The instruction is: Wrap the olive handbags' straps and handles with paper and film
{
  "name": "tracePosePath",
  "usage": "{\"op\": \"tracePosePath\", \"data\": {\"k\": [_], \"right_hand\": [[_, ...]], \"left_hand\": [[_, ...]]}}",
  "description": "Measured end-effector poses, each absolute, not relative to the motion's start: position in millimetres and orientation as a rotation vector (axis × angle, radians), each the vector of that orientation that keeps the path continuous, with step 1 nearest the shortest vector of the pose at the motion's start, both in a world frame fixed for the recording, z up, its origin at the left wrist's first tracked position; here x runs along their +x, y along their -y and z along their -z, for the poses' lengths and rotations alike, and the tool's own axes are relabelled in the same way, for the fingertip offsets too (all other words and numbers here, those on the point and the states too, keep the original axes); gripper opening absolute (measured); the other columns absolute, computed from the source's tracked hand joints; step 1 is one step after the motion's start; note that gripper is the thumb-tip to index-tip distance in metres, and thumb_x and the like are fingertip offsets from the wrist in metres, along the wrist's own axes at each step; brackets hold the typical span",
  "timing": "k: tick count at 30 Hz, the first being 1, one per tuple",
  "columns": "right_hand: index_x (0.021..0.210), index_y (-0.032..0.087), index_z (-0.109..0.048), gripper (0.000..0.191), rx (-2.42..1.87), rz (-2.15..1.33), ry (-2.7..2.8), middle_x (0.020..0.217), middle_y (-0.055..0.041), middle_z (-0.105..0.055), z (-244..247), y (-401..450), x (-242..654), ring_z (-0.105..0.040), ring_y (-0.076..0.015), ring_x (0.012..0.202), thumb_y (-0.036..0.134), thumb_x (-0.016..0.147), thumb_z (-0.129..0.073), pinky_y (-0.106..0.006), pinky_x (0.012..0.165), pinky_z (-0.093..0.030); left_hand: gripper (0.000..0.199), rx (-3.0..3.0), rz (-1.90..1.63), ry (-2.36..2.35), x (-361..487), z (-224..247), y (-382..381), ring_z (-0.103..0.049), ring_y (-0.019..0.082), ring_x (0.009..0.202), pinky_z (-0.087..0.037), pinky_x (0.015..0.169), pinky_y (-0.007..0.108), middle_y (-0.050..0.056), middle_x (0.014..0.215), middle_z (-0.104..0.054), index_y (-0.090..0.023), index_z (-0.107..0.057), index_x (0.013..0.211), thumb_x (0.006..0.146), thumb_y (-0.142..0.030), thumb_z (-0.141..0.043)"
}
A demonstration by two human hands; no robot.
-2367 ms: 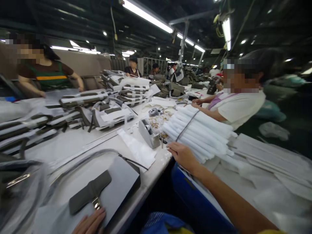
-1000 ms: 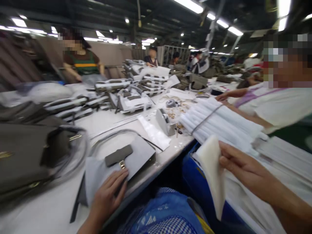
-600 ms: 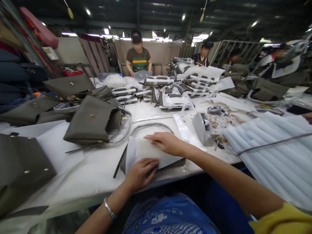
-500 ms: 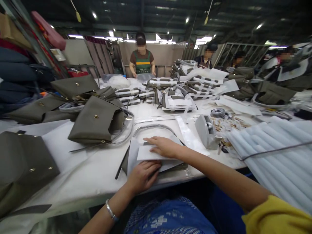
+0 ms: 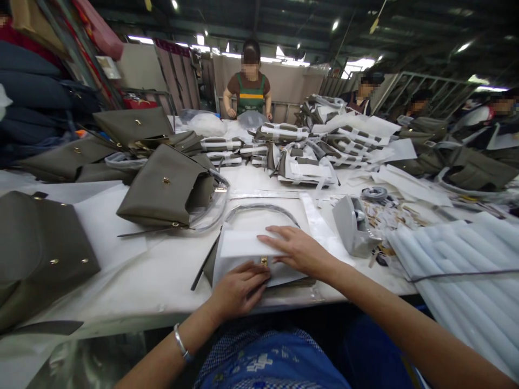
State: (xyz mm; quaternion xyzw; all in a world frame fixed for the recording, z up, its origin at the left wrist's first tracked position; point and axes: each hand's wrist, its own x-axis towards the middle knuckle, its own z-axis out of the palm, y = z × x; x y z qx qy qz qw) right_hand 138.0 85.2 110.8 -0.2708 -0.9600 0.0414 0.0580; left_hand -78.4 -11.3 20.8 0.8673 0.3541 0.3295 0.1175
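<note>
In front of me an olive-green handbag (image 5: 207, 270) lies on the table, mostly covered by white sheets. Its plastic-wrapped handle (image 5: 263, 208) arches away from me. Across the upper part of the bag rests a white strip (image 5: 239, 244). My right hand (image 5: 302, 251) lies over this strip with its fingers stretched out. A gold clasp (image 5: 264, 261) shows between my two hands. Just below it, the fingertips of my left hand (image 5: 241, 289) touch the white covering, fingers extended and thumb apart. What lies under my left palm is hidden.
More olive handbags (image 5: 162, 189) stand on the left. Wrapped bags (image 5: 304, 167) are piled at the back, before a person in a green apron (image 5: 249, 100). On the right are a grey tape dispenser (image 5: 352, 227) and white foam sheets (image 5: 466, 270).
The white strip now lies flatter and farther from me, and the gold clasp has come into view. My right hand has shifted right, toward the clasp. The camera view has shifted slightly.
</note>
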Motion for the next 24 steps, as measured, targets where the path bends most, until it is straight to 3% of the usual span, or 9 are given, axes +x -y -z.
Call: {"op": "tracePosePath", "data": {"k": [4, 7, 15, 24], "right_hand": [[0.149, 0.028, -0.039, 0.073, -0.651, -0.067, 3.019, 0.150, -0.0135, -0.042, -80, -79, 135, -0.046, -0.0324, 0.128, 0.066, 0.088, -0.052, -0.049, 0.104, -0.039], [0.151, 0.028, -0.034, 0.074, -0.667, -0.060, 3.016, 0.154, -0.0116, -0.037, -59, -73, 140, -0.044, -0.0324, 0.128, 0.068, 0.090, -0.044, -0.048, 0.104, -0.038], [0.150, 0.031, -0.036, 0.055, -0.661, 0.038, 3.022, 0.156, -0.0077, -0.035, -59, -71, 145, -0.044, -0.0310, 0.128, 0.050, 0.099, -0.045, -0.046, 0.103, -0.038], [0.153, 0.029, -0.030, 0.066, -0.652, -0.120, 2.968, 0.158, -0.0074, -0.031, -50, -72, 152, -0.023, -0.0331, 0.145, 0.061, 0.096, -0.042, -0.057, 0.115, -0.023]], "left_hand": [[0.036, 2.504, -0.879, -1.123, -77, -18, 14, -0.069, 0.020, 0.102, -0.057, 0.090, 0.033, 0.007, 0.117, -0.070, -0.021, -0.058, 0.129, 0.094, -0.020, -0.052], [0.033, 2.532, -0.831, -1.142, -77, -15, 16, -0.071, 0.021, 0.094, -0.059, 0.082, 0.033, 0.006, 0.112, -0.072, -0.022, -0.061, 0.126, 0.095, -0.022, -0.051], [0.041, 2.554, -0.809, -1.163, -79, -11, 18, -0.070, 0.021, 0.100, -0.058, 0.084, 0.032, 0.004, 0.120, -0.070, -0.026, -0.053, 0.136, 0.096, -0.023, -0.050], [0.024, 2.283, -0.980, -1.195, -69, -45, 31, -0.069, 0.016, 0.098, -0.054, 0.087, 0.027, 0.002, 0.109, -0.073, -0.025, -0.064, 0.116, 0.097, -0.022, -0.050]]}}
